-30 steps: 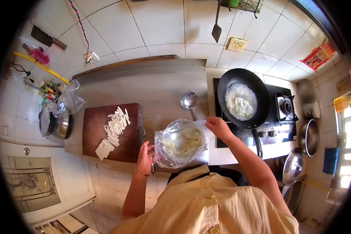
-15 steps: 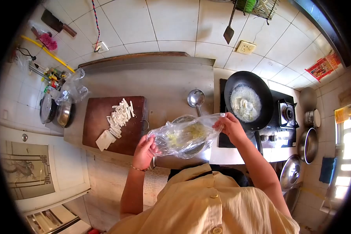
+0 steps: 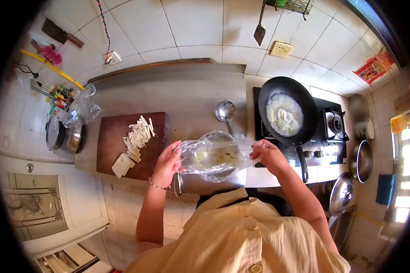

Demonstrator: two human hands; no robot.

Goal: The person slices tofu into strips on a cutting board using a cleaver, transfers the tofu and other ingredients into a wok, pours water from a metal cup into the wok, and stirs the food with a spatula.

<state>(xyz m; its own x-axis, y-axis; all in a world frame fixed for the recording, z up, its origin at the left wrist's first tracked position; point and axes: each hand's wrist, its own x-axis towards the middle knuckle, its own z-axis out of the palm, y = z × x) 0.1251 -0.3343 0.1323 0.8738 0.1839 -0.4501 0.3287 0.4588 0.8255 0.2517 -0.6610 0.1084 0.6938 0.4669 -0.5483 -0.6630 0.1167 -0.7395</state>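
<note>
A clear plastic bag [image 3: 200,168] is stretched between my two hands over the counter's front edge. My left hand [image 3: 167,163] pinches its left end, and my right hand [image 3: 269,156] grips the right end. Pale yellow-green bits [image 3: 225,157] show through the plastic; I cannot tell whether they lie inside the bag or beneath it. Under the bag is a round, bowl-like outline, mostly covered. Just behind lies a metal ladle [image 3: 225,111]. To the right, a black wok [image 3: 308,125] on the stove holds a white lump of food [image 3: 284,116] in bubbling liquid.
On the left, a brown cutting board [image 3: 109,150] carries white strips [image 3: 139,136] and an uncut white piece [image 3: 123,165]. The wok's handle [image 3: 302,164] points toward me, near my right forearm. A second burner [image 3: 335,124] and metal pans [image 3: 361,161] are farther right.
The bag has been drawn flatter and more level between my hands. My left hand has shifted slightly left and up, and the right end has come down a little. The camera view has shifted slightly.
</note>
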